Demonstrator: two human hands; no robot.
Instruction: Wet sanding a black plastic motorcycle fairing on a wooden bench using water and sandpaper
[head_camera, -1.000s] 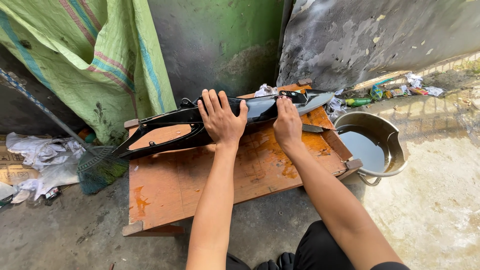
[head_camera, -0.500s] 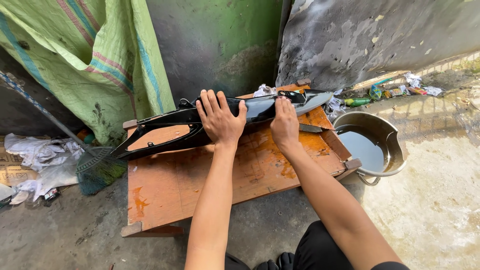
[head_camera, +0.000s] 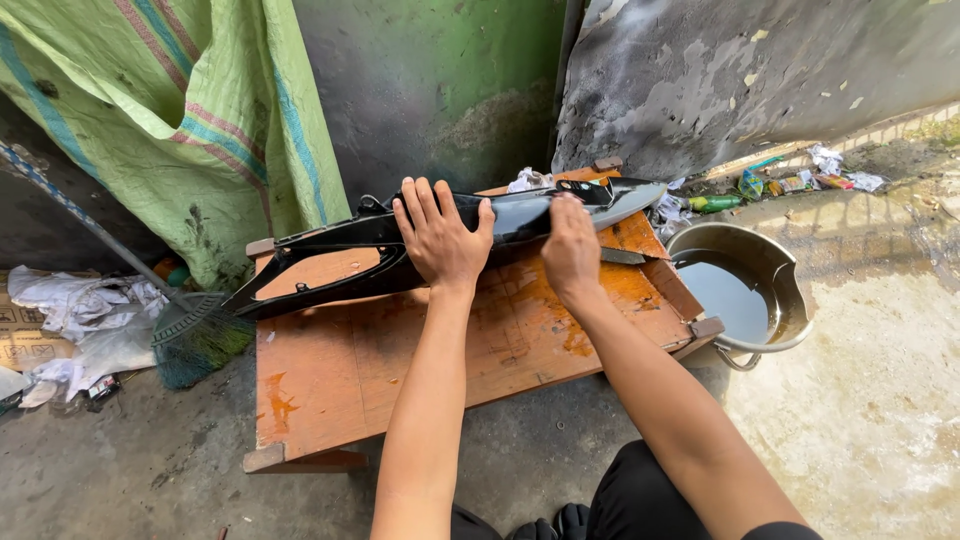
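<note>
**Both hands pressed on the black panel**

Little has shifted since a second ago: my left hand (head_camera: 440, 235) sits a touch further toward nine o'clock along the black plastic panel (head_camera: 350, 245), and my right hand (head_camera: 570, 250) has kept its place on the greyer, shinier stretch toward the pointed end.

That panel, a long curved piece of bodywork, lies across the far edge of the orange wooden surface (head_camera: 400, 370), running from eight o'clock, where its forked end overhangs the boards, up to about two o'clock, where its tip juts past the corner. My left fingers are spread flat and open over its middle, palm down, not gripping but pinning it, which I judge keeps the long piece from rocking on its curve. My right fingers are curled down onto the top face; whether they pinch something small beneath them I cannot tell.

At three o'clock, just beside the surface, a metal pot of water (head_camera: 745, 290) stands on the concrete, within easy reach of my right side. At nine o'clock a green brush-headed broom (head_camera: 195, 340) leans in, near crumpled white paper (head_camera: 90, 310). A green striped tarpaulin (head_camera: 170, 110) hangs at eleven o'clock against the stained wall, and litter (head_camera: 790, 180) lies at two o'clock.
</note>
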